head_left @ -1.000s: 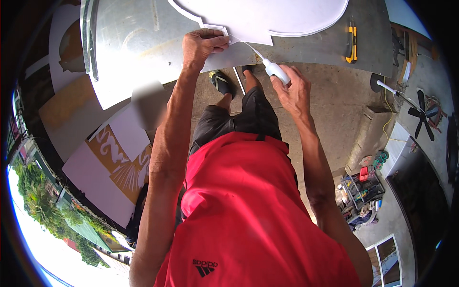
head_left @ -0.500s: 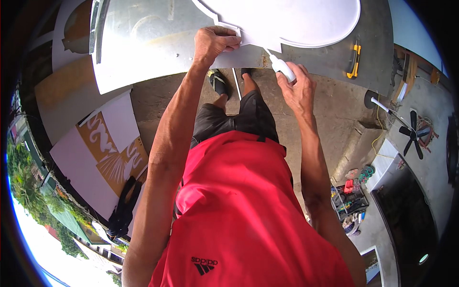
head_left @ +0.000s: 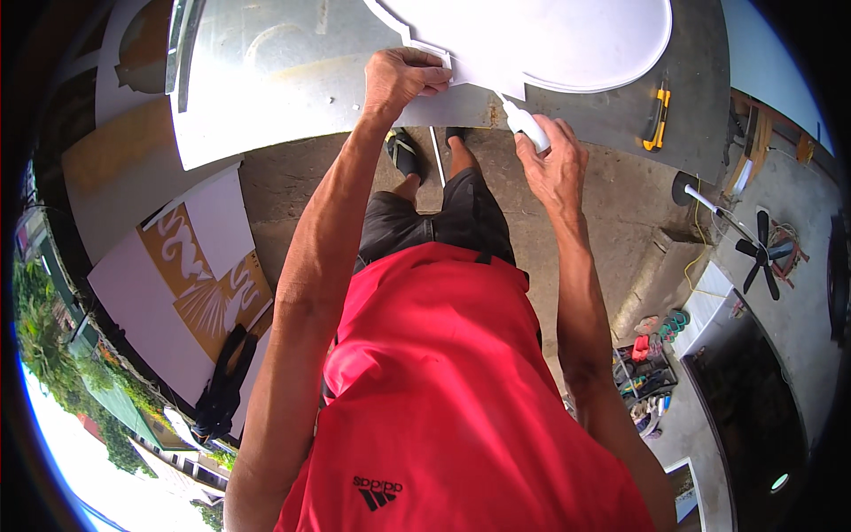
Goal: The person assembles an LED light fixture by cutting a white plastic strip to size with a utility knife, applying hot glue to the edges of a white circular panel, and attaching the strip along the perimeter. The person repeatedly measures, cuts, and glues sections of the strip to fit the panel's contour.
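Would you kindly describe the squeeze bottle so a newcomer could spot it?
Find the grey worktop up top. At its near edge, the right hand grips the white squeeze bottle, near the white panel. Unlike that flat panel, it is rounded, with a thin nozzle.

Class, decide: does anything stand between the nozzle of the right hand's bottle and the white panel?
Nothing visible does. The nozzle of the white bottle in the right hand is right by the white panel; contact is unclear. The yellow cutter lies off to the right.

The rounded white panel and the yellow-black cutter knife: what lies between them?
In the head view, only bare grey metal tabletop shows between the white panel and the cutter knife.
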Available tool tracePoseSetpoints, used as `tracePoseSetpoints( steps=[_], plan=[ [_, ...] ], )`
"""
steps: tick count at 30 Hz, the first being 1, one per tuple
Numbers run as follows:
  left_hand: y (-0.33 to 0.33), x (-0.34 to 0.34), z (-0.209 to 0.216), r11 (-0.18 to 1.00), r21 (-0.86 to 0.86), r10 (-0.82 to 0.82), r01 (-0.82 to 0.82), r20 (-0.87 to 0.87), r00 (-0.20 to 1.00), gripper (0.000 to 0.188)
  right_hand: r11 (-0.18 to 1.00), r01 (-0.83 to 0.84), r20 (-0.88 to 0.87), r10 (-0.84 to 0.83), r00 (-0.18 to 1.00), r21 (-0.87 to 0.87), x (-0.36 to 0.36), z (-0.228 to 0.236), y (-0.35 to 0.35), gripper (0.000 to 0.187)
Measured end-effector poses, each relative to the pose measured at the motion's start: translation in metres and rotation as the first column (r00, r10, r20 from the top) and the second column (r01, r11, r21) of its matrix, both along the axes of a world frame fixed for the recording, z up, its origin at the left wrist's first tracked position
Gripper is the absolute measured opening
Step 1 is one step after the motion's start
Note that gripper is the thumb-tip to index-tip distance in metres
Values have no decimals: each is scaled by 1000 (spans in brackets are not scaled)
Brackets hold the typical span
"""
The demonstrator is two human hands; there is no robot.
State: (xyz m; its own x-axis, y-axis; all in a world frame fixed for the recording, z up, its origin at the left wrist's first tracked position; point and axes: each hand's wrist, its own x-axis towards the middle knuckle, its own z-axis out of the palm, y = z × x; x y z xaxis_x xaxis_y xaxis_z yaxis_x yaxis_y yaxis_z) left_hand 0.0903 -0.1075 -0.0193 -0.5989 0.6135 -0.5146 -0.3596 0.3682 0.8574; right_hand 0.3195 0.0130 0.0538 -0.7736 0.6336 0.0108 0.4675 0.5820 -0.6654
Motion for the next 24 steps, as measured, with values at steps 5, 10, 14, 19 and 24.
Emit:
tracePoseSetpoints(
  steps=[5,10,14,19,24],
  plan=[
    [0,0,-3,999,31,42,-43,9,999,23,1000,-15,25,15,1000,12,0,1,1,29],
    [0,0,-3,999,24,48,-48,10,999,23,1000,-11,14,11,1000,4,1,0,0,28],
    [0,0,-3,999,27,43,-43,3,999,24,1000,-11,56,11,998,7,2,-1,1,33],
    [0,0,-2,999,25,42,-42,8,999,23,1000,-9,63,9,998,1,2,-1,1,33],
    [0,0,-3,1000,15,11,-11,-4,1000,26,1000,-22,34,22,999,7,-2,1,1,29]
  ],
)
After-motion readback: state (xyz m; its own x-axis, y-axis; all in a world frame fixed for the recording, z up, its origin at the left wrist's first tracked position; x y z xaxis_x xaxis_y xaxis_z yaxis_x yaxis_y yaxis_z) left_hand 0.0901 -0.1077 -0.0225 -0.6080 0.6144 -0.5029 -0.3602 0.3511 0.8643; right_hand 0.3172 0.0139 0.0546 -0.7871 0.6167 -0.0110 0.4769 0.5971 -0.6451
